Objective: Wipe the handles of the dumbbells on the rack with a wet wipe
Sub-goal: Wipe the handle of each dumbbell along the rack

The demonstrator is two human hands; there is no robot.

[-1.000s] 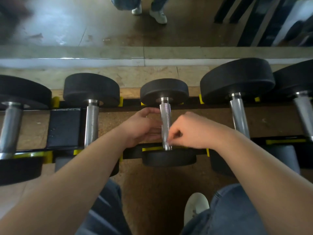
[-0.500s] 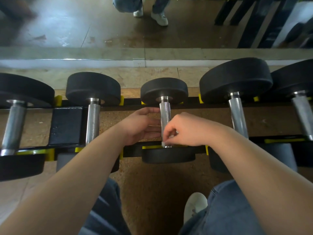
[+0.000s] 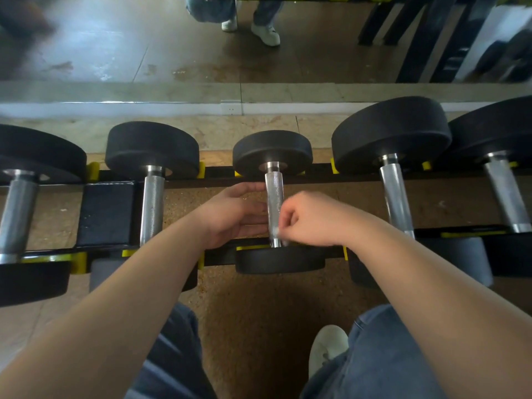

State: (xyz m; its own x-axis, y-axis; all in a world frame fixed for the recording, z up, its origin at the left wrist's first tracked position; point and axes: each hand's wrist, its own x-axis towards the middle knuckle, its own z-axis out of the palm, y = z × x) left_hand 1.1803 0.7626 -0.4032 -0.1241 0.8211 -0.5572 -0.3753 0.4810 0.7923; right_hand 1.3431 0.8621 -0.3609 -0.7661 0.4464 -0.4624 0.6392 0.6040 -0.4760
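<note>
On the rack (image 3: 218, 171), seen from the head camera, the small middle dumbbell (image 3: 272, 152) lies across both rails, the left hand (image 3: 233, 214) resting loose-fingered and unclenched against its handle (image 3: 274, 194) while the right hand (image 3: 313, 217), curled tight, pinches a whitish, blurred wet wipe (image 3: 277, 232) at the handle's near end.

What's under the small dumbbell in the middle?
Two black rack rails hold the small dumbbell up, with brown speckled floor below. The left hand and right hand hide part of that floor.
</note>
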